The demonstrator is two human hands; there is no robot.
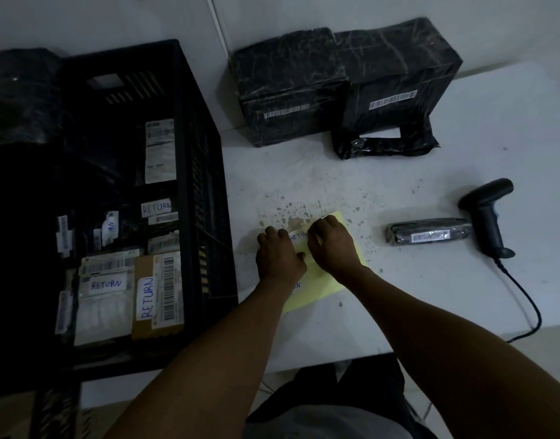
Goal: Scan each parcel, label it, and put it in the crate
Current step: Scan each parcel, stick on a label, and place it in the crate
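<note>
Label (pixel 297 236) pinched between both hands' fingers (pixel 313 239).

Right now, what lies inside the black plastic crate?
The black plastic crate holds parcels with barcode stickers and white handwritten RETURN labels. Its left side is too dark, and anything beneath those parcels is covered.

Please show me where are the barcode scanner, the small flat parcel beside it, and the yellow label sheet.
barcode scanner (pixel 489 213): head view, on its handle.
small flat parcel (pixel 427 234): head view, on its barcode sticker.
yellow label sheet (pixel 316 289): head view, on its bare lower part.
</note>
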